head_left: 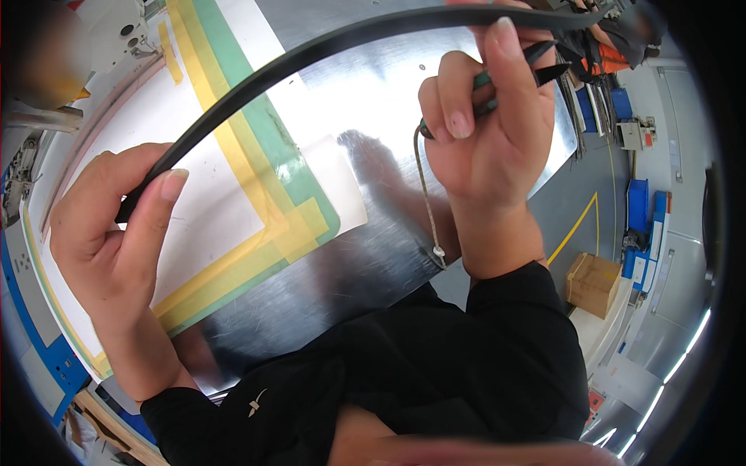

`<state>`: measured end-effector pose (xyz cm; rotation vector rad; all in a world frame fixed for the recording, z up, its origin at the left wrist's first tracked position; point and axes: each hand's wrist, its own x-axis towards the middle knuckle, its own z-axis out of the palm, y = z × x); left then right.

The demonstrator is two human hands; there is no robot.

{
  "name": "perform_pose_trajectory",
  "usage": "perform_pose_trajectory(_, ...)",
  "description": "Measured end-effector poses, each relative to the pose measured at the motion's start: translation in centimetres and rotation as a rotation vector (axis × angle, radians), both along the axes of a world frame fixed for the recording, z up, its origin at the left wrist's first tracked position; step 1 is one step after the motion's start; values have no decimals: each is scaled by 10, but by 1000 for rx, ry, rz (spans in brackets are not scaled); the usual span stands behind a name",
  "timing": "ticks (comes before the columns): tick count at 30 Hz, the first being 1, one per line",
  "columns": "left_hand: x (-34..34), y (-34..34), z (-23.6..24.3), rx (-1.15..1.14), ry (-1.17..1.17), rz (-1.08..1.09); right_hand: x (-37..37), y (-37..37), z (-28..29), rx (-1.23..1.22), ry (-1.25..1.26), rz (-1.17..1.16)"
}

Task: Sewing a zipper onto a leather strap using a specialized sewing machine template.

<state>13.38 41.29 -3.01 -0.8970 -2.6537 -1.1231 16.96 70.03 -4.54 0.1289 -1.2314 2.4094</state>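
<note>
A long black strip [311, 48] arches between my hands, above the work surface. My left hand [109, 233] is closed in a pinch, thumb and fingers on the strip's near end. Higher up at the right, my right hand [501, 147] grips the strip near its other end between thumb and fingers. The same hand also holds a pair of thread snips [550, 68], their dark blades pointing right and a bit of green handle showing under the curled fingers. From the snips hangs a thin cord [424, 186] with a small knot at its lower end.
Below lies a white sheet [194, 210] edged with yellow and green tape, on a shiny metal tabletop [311, 311]. A white sewing machine [109, 31] stands at the upper left. At right are a cardboard box [593, 284] on the floor side and blue bins [637, 202].
</note>
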Motion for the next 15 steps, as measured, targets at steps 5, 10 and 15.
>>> perform_pose_trajectory(5, -3, 3, -4, 11, 69, -39, -3, 19, -24, 62, 62, 36)
perform_pose_trajectory(10, -6, 4, -5, 17, 138, -97, -3, 21, -27, 83, 72, 16)
perform_pose_trajectory(15, -5, 6, -5, 24, 126, -98, -3, 19, -27, 53, 80, 28)
